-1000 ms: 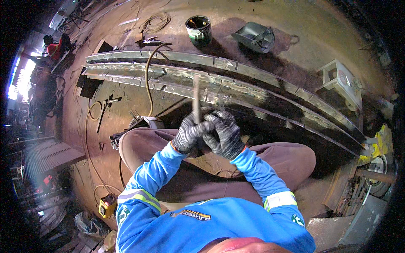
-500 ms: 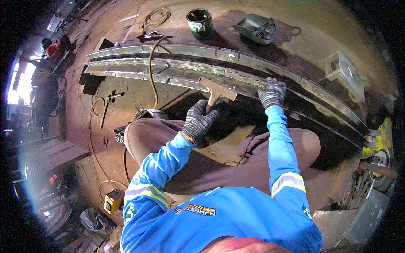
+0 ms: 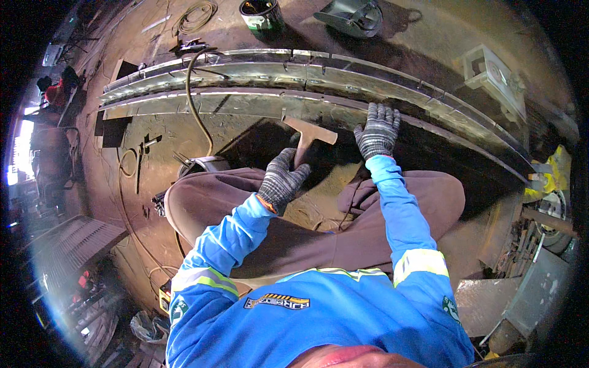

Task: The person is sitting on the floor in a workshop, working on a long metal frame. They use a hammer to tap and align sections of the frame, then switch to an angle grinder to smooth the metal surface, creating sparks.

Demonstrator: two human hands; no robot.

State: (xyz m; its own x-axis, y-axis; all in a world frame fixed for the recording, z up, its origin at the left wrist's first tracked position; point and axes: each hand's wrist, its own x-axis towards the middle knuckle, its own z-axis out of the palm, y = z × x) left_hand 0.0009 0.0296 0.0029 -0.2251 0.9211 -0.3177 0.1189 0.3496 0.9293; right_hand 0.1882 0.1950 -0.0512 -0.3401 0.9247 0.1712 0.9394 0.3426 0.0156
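My left hand point(image 3: 283, 179), in a grey striped knit glove, is closed around the stem of a T-shaped brown metal piece point(image 3: 311, 133). The crossbar points away from me, just short of a long steel beam point(image 3: 245, 102). My gloved right hand point(image 3: 378, 132) lies against the beam's near edge, fingers stretched out and pointing away. The beam runs left to right in front of my folded legs, with several lengthwise ridges. Shadow hides the floor under its near side.
A cable point(image 3: 195, 101) drapes over the beam. Beyond it stand a dark open can point(image 3: 261, 18), a welding mask point(image 3: 351, 17) and a white stool point(image 3: 491, 69). A round metal container point(image 3: 205, 164) sits by my left knee. Scrap metal point(image 3: 521, 248) lies at right.
The beam has tipped, so its near face shows wider. My right hand has shifted slightly left and its fingers have straightened. The left hand keeps hold of the T-shaped piece. The whole view has shifted.
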